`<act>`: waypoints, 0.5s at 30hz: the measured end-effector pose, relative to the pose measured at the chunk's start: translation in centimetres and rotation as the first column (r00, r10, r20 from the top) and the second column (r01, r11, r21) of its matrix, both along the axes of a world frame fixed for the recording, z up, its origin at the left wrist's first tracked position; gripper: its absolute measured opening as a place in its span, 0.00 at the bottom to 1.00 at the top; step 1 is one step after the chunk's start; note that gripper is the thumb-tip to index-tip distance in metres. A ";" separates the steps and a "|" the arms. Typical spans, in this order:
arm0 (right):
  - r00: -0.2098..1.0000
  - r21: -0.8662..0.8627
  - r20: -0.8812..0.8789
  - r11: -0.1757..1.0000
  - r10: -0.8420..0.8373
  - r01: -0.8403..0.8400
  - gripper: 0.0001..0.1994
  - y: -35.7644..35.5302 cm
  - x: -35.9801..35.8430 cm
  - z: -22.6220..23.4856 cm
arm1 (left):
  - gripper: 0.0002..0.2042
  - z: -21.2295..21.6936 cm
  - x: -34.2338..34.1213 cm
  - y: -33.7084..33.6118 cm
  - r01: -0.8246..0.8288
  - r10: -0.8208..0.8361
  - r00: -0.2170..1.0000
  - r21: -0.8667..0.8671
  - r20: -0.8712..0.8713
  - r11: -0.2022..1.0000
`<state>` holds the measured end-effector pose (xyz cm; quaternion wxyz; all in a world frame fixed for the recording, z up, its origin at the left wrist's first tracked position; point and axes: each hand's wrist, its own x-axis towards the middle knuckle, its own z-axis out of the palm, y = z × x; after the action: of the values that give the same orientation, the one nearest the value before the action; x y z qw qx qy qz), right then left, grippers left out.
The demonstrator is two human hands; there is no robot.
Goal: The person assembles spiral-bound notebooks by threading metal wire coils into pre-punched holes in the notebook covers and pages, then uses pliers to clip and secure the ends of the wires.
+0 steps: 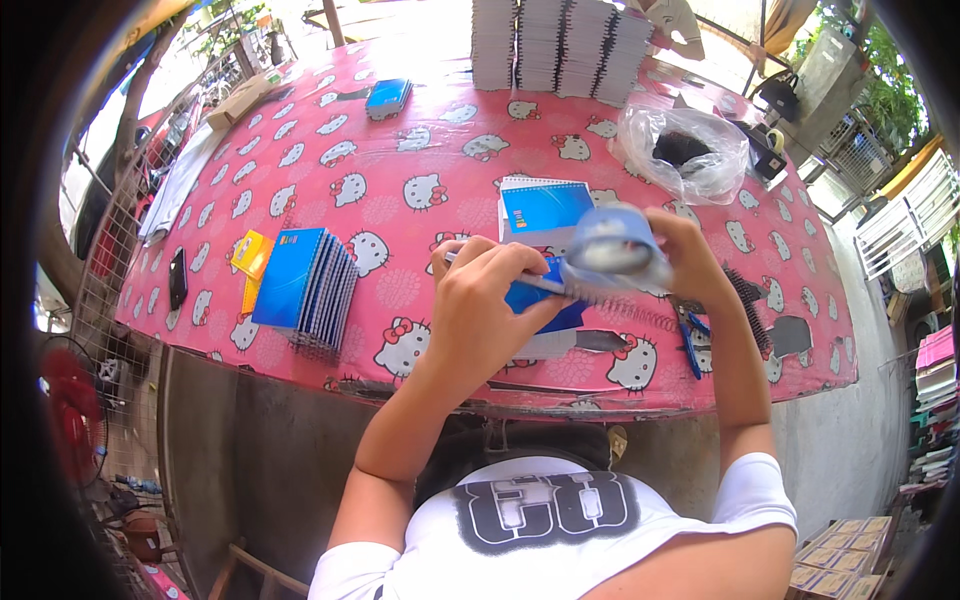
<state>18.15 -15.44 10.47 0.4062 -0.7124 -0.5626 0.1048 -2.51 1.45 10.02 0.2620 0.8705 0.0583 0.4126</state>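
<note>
My left hand [482,305] grips a blue-covered notebook [545,300] over the near edge of the pink patterned table [400,150]. My right hand [685,255] holds the notebook's other side, where a metal spiral wire [625,308] runs along its edge. A blurred pale blue sheet [612,245] curls up between my hands and hides part of the notebook. Under it lies another blue spiral notebook [545,205] on the table.
A fanned stack of blue notebooks [305,285] lies at the left, by a yellow box [250,255] and a black phone [178,277]. Tall white notebook piles [560,45] stand at the far edge. A clear plastic bag [685,150], black spiral coils [750,305] and blue pens [690,345] lie at the right.
</note>
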 end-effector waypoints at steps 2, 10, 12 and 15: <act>0.893 0.067 -0.450 0.997 -0.006 0.040 0.17 -0.4 0.5 -0.4 | 0.14 0.2 -0.1 -0.1 0.003 -0.003 1.000 -0.014 -0.016 1.000; 0.916 0.242 -0.368 0.968 0.157 -0.068 0.14 2.1 1.3 -0.3 | 0.17 0.1 -1.4 1.2 -0.043 0.047 0.998 -0.102 0.030 0.994; 0.919 0.188 -0.276 0.953 0.283 -0.237 0.16 3.5 -0.6 1.3 | 0.17 -1.1 -2.1 2.1 -0.015 0.031 0.998 -0.285 0.052 0.959; 0.999 0.077 0.033 0.997 -0.029 0.026 0.16 5.3 -0.8 2.1 | 0.16 -1.9 -2.9 2.0 0.119 -0.030 0.988 -0.628 0.151 0.769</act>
<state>17.39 -10.10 12.56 0.4251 -0.7055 -0.5632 0.0656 -5.40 3.47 8.16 0.5596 0.7033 0.1420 0.4149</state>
